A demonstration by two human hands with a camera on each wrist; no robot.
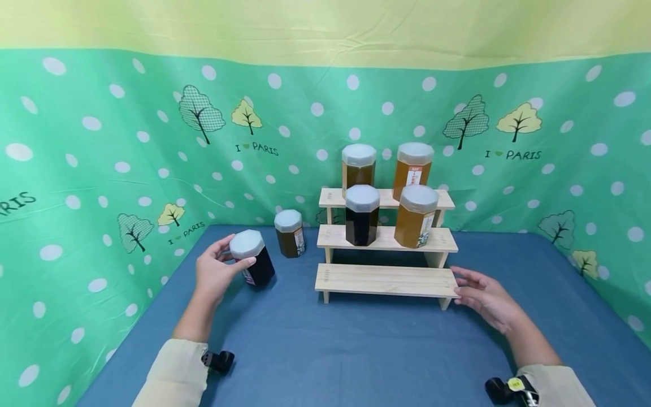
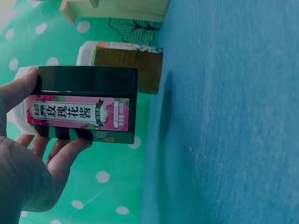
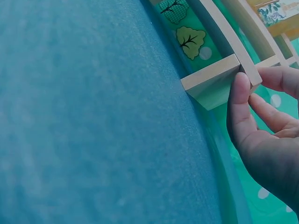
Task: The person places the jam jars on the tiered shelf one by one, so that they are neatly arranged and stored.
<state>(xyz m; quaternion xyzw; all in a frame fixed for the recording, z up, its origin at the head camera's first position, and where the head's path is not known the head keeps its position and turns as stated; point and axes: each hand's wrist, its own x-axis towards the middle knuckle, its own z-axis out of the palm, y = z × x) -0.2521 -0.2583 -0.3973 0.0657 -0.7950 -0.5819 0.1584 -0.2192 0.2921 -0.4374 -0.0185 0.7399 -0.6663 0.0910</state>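
My left hand [image 1: 216,271] grips a dark jar [image 1: 260,264] with a pale octagonal lid, its thumb and fingers around the upper part. The left wrist view shows a pink label on this jar [image 2: 84,113] and its base held slightly above the blue cloth. Just behind it stands a brown jar [image 1: 291,243] with a pale lid. On the right, my right hand [image 1: 485,297] pinches the right end of the lowest step of a three-step wooden stand [image 1: 381,280]; in the right wrist view the thumb [image 3: 239,93] presses near the step's corner.
The top step carries a brown jar [image 1: 359,175] and an amber jar [image 1: 407,178]. On the middle step stand a dark jar [image 1: 361,223] and another amber jar [image 1: 413,226]. A blue cloth [image 1: 356,350] covers the table; a green dotted curtain [image 1: 305,147] hangs behind.
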